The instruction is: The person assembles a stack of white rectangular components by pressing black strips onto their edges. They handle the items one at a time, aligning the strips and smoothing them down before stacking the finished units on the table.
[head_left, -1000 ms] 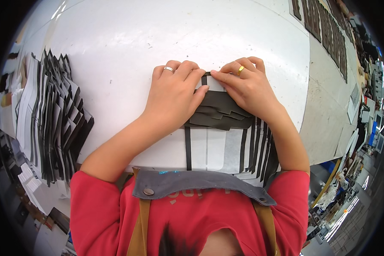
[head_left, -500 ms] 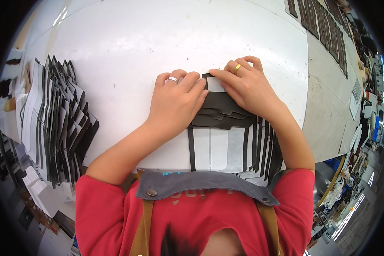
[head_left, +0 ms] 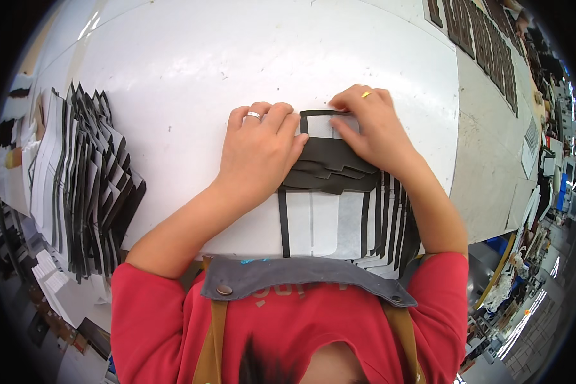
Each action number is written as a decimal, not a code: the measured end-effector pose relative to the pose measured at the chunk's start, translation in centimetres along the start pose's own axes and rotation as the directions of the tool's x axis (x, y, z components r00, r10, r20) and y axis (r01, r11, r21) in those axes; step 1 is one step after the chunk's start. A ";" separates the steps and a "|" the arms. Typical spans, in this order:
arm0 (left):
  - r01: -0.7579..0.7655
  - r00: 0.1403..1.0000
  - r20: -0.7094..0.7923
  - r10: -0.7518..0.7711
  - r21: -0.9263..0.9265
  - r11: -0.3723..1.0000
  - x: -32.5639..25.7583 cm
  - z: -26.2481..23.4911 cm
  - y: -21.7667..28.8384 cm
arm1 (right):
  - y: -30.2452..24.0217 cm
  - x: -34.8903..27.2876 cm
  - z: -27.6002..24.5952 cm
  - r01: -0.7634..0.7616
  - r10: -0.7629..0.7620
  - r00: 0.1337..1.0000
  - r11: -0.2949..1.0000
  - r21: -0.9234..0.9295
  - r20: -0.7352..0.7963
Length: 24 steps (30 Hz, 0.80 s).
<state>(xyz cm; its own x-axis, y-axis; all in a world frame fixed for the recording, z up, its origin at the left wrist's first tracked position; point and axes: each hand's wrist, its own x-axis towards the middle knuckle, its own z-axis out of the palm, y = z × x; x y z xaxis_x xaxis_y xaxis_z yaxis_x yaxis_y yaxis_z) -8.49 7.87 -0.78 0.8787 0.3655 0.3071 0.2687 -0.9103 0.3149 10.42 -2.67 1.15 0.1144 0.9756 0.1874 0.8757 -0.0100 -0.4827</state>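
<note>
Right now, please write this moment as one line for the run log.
left hand: flat on black strips | right hand: pressing white sheet | left side: fanned stack | surface: white table

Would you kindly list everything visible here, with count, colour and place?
Table: one, white, fills the middle.
Top piece: one, white with black border, under both hands' fingertips.
Near stack: many fanned pieces, white and black, at the table's near edge.
Left stack: many fanned pieces, black and white, far left.
Dark strips: a row, black, top right.
Rings: silver on left hand, gold on right.
Apron bib: one, grey, bottom.
Left hand: flat on the pieces.
Right hand: pressing the top piece.
</note>
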 end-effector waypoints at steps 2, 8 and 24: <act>0.014 1.000 0.010 -0.014 -0.030 0.999 0.3 -0.2 0.0 | 0.9 -0.2 -0.8 -0.032 0.036 0.999 0.995 -0.090 0.036; -0.022 0.998 0.061 0.034 -0.192 0.981 2.0 -1.0 -0.3 | 0.5 -0.9 -1.9 0.003 -0.004 1.000 0.994 -0.110 -0.009; 0.262 0.944 0.320 -0.081 -0.574 0.776 3.1 -1.7 1.6 | 1.4 -0.7 -2.4 -0.272 0.230 0.951 0.940 0.204 0.205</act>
<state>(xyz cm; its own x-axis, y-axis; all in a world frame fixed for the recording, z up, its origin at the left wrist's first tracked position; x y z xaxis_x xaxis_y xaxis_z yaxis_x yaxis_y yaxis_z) -5.99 7.88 2.17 0.9338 0.3569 -0.0231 0.2116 -0.4990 0.8404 12.72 -3.85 2.35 0.2145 0.9707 -0.1081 0.6966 -0.2296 -0.6798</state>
